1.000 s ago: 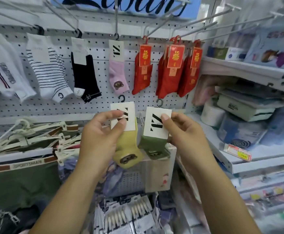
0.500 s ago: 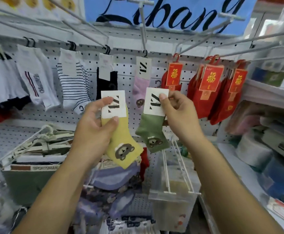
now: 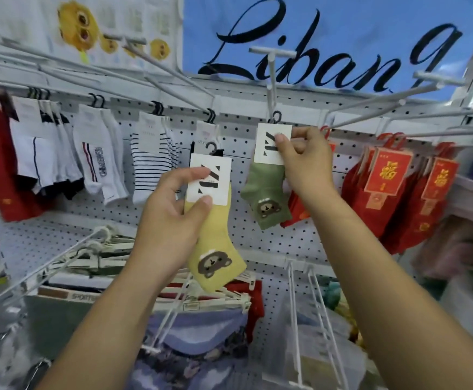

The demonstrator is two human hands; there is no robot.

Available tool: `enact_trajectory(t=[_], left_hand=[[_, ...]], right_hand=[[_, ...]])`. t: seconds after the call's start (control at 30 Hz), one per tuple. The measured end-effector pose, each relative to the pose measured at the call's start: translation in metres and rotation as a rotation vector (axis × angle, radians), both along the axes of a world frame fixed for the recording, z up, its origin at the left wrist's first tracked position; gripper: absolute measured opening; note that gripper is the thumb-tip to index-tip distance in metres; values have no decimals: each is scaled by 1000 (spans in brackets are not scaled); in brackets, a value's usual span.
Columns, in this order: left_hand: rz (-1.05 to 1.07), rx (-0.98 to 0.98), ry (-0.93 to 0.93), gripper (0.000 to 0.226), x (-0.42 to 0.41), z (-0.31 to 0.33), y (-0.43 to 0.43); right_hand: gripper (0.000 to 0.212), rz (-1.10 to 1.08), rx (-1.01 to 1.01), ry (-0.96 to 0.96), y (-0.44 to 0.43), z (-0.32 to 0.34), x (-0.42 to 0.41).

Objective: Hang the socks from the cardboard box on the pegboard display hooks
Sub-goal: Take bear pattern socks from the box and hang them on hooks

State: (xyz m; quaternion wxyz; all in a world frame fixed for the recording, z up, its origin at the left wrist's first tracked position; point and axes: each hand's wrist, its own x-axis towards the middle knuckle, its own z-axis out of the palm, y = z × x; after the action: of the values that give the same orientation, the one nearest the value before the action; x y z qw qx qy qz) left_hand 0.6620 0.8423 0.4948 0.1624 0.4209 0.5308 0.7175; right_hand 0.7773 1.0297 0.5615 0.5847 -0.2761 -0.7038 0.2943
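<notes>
My left hand (image 3: 173, 212) pinches the white card of a yellow bear sock (image 3: 215, 249), held in front of the white pegboard (image 3: 308, 220). My right hand (image 3: 303, 161) grips the card of a green bear sock (image 3: 266, 198), raised so its black hanger loop (image 3: 275, 116) sits at the base of a long white display hook (image 3: 270, 80). I cannot tell whether the loop is on the hook. The cardboard box is out of view.
White, striped and black socks (image 3: 148, 164) hang on hooks to the left, red packaged socks (image 3: 384, 187) to the right. Several bare hook arms jut toward me overhead. Wire racks (image 3: 308, 319) and hangers with clothing (image 3: 89, 257) sit below.
Both hands rose with their socks. The right hand carried the green sock up and to the right, to the hook where the pink sock hung, which is now hidden behind it.
</notes>
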Motion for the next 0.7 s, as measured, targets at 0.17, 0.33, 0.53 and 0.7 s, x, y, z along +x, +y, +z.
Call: enact_trajectory(t=[0.17,0.33,0.53,0.7], left_hand=[[-55,-25,-29,35,0,-2,8],[-57,-17,-13,35,0,1,18],[-85,-4,27,34,2,13,33],[-119,20,64,34,12,18,46]], right_hand=[[20,-35,3,-83,13,0,-11],[26,-47,-85,-101,20,-9,-10],[29,-114,-81,18,-19,-21,10],[29,210,-275,-14,-51,-22,18]])
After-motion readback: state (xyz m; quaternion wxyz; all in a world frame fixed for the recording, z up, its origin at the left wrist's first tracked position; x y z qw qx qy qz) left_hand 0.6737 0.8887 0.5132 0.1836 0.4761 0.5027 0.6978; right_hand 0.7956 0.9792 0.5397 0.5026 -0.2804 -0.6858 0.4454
